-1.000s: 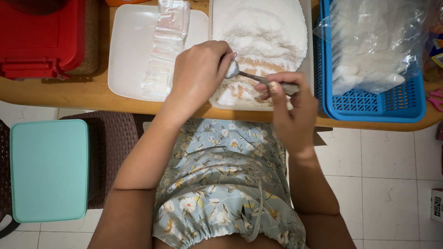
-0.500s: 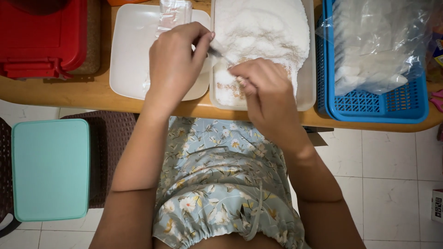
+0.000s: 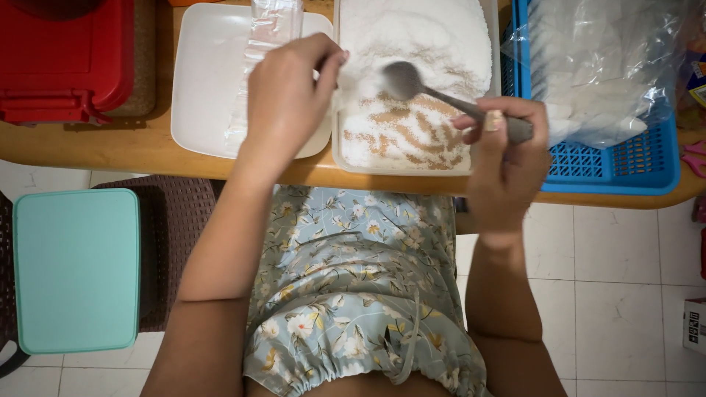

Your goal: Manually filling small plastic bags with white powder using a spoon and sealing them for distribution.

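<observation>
My right hand (image 3: 507, 158) grips the handle of a metal spoon (image 3: 403, 79), whose bowl hovers over a white tray (image 3: 485, 158) heaped with white powder (image 3: 419, 44) streaked with brown. My left hand (image 3: 287, 99) is closed at the tray's left rim, thumb and fingers pinched on something small that I cannot make out, over the edge of a white plate (image 3: 202, 81). A strip of clear plastic pouches (image 3: 266, 37) lies on that plate, partly hidden by my left hand.
A blue plastic basket (image 3: 596, 165) holding a clear bag of white stuff (image 3: 603, 66) stands at the right. A red box (image 3: 66, 55) sits at the table's left. A teal lidded box (image 3: 77, 268) rests on a brown stool below. The wooden table edge (image 3: 147, 158) runs across.
My right hand has swung right and drawn the spoon back out over the powder. My left hand stays pinched near the tray's left rim.
</observation>
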